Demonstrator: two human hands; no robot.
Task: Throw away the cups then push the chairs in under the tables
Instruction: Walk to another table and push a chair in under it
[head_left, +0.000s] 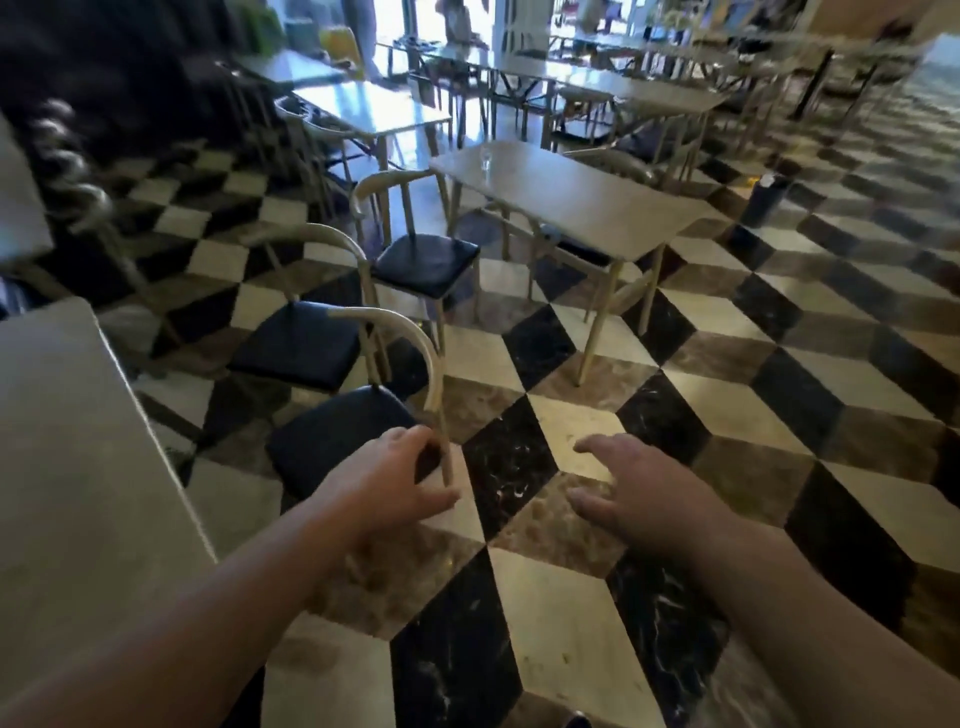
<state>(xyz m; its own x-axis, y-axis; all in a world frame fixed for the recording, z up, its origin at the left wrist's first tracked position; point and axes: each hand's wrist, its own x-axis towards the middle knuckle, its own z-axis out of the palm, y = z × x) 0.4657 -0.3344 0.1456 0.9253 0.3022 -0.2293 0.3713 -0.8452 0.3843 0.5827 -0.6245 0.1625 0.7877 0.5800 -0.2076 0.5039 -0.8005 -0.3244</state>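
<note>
A chair (337, 431) with a black seat and a curved pale wooden back stands pulled out beside the grey table (78, 441) at my left. My left hand (395, 478) reaches the lower end of its back rail, fingers apart and curled near the post, not clearly gripping. My right hand (639, 488) hovers open over the floor to the right, holding nothing. Two more black-seated chairs (296, 343) (423, 262) stand pulled out farther back. A clear cup (487, 156) sits on the far end of the middle table (566, 202).
The floor is a black, white and brown cube-pattern tile. A dark bin (768, 200) stands on the floor right of the middle table. More tables and chairs (374, 111) fill the back of the room, with people near the bright entrance.
</note>
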